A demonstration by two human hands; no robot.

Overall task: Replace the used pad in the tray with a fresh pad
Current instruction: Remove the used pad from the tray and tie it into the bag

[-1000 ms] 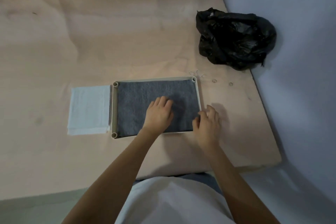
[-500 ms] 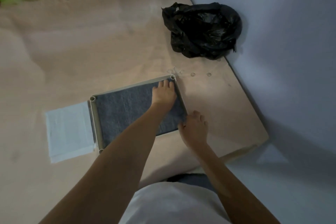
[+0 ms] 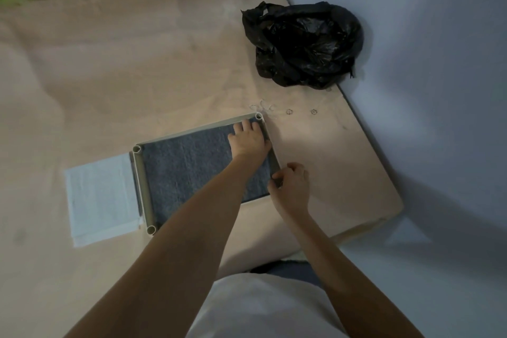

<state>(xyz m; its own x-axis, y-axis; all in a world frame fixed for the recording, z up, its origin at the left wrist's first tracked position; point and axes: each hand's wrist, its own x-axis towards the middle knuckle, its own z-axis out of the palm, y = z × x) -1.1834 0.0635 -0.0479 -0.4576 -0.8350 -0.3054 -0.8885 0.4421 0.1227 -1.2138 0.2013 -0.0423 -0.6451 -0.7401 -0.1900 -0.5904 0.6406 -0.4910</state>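
A tan board point(image 3: 137, 63) fills most of the view, with a pale blue wall point(image 3: 425, 35) close along its right edge and a broad bare stretch on its far and left parts. A crumpled black bag point(image 3: 304, 44) sits by the wall. The tray point(image 3: 142, 186) lies near the board's front edge, a dark grey pad point(image 3: 192, 167) (fuzzy, flat, filling the frame) inside it. A white folded pad point(image 3: 101, 200) lies just beside the tray's left rail. The left hand point(image 3: 248, 140) presses flat, fingers straight, on the grey pad's far right corner. The right hand point(image 3: 290, 186) pinches the pad's near right corner with curled fingers.
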